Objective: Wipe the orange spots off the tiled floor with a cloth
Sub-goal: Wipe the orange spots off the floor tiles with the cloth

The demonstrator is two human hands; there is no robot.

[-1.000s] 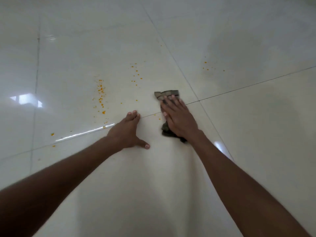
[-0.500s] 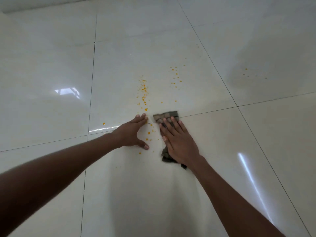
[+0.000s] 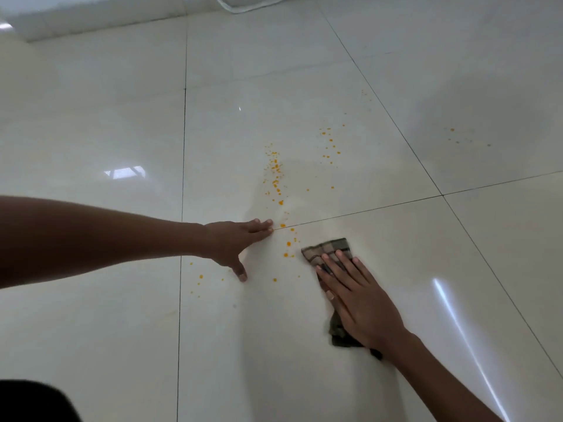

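My right hand [image 3: 359,296] lies flat on a brown checked cloth [image 3: 329,249], pressing it to the glossy cream tiled floor [image 3: 122,315]. The cloth's far end sticks out past my fingertips and its near end shows under my palm. Orange spots [image 3: 275,175] run in a line on the tile beyond, and a few orange drops [image 3: 288,244] lie just left of the cloth. More spots [image 3: 329,144] sit further right and some [image 3: 200,276] near my left thumb. My left hand [image 3: 236,242] rests flat on the floor, fingers together, holding nothing.
A faint patch of spots [image 3: 452,130] marks the far right tile. A white wall base [image 3: 91,16] runs along the top left, with a white cord [image 3: 243,7] beside it. A dark shape [image 3: 30,400] fills the bottom left corner.
The view has swung, so the spots now sit nearer the centre. My right hand has slid the cloth toward me and rightward, away from the tile joint. My left hand has stayed planted.
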